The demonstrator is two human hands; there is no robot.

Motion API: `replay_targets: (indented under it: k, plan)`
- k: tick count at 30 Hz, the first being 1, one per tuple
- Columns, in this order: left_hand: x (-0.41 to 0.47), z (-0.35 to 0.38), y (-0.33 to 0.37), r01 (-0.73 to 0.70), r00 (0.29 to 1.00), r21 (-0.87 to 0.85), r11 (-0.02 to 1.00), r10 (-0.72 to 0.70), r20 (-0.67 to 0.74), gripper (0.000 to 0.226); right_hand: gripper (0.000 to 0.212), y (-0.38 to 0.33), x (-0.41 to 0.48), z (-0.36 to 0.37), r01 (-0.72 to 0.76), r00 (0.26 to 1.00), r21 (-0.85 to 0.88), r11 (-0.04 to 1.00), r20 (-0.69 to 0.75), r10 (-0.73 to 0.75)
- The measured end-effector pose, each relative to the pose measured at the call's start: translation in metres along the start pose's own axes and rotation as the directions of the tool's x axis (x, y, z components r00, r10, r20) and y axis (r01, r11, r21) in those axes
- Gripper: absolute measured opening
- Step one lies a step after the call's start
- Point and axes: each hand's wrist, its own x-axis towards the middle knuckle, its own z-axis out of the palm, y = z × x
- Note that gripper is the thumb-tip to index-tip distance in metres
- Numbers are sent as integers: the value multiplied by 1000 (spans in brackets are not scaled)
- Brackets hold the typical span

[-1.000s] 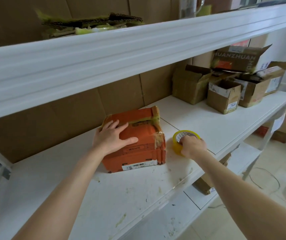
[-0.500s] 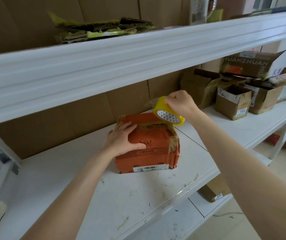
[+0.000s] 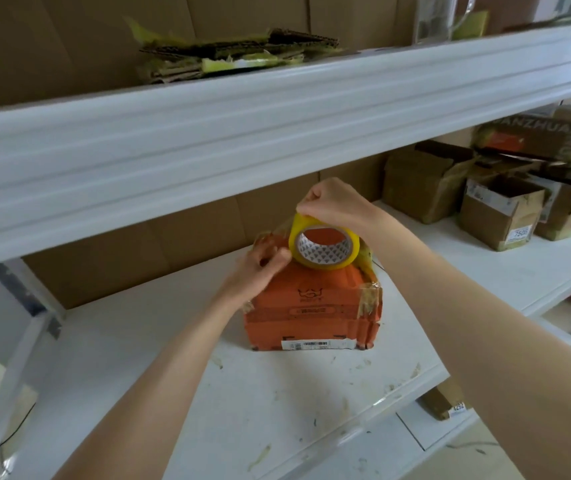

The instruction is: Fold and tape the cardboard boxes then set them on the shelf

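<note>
So the orange box (image 3: 311, 306) sits on the white shelf (image 3: 207, 393), barcode label facing me. The left hand (image 3: 259, 271) is at the box's top left corner, fingers curled and pinching the tape (image 3: 325, 245) at its edge. The right hand (image 3: 336, 206) grips the tape from above, holding it upright right over the box. Brown boxes (image 3: 498, 216) sit well right of the box, and flat cardboard (image 3: 235, 53) lies up above it.
</note>
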Motion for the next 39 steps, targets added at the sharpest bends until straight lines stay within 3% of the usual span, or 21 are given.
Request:
replay_targets:
  k: [2, 4, 7, 9, 11, 16, 18, 21, 25, 30, 39]
  plan:
    - [5, -3, 5, 41, 980, -286, 957, -94, -173, 69, 24, 1, 6, 1, -13, 1000, 4, 1000, 19, 13]
    - [14, -6, 10, 95, 942, -381, 920, -206, -264, 63, 34, 2, 11, 4, 2, 999, -6, 1000, 39, -2]
    - [25, -8, 13, 109, 905, -389, 915, -253, -341, 32, 41, 4, 10, 4, 41, 994, -12, 999, 106, -39]
    - [28, -12, 10, 125, 883, -358, 925, -268, -384, 28, 66, 14, 5, -2, 29, 983, -36, 999, 184, -22]
    - [30, -13, 6, 147, 866, -340, 929, -287, -409, 26, 78, 28, 2, -4, -29, 976, -40, 999, 212, 37]
    - [32, -17, -3, 175, 831, -387, 905, -346, -435, 24, 65, 35, 2, 4, 26, 1000, 24, 999, 4, -26]
    - [32, -21, -5, 193, 819, -397, 897, -370, -439, 22, 58, 33, 2, 6, 61, 998, 5, 998, -20, -61]
    - [29, -23, -7, 227, 795, -444, 867, -428, -430, 41, 52, 28, 0, 8, 100, 995, -38, 994, -22, -101]
    - [22, -37, -23, 241, 740, -509, 826, -496, -455, 21, 46, 27, -2, -5, 126, 992, -93, 988, -13, -128]
    - [13, -38, -43, 283, 764, -505, 815, -510, -394, 19, 53, 23, -7, -14, 184, 983, -96, 978, 18, -183]
    - [22, -7, -63, 438, 794, -392, 809, -553, -253, 17, 40, 25, -5, 3, 225, 974, -144, 964, 13, -225]
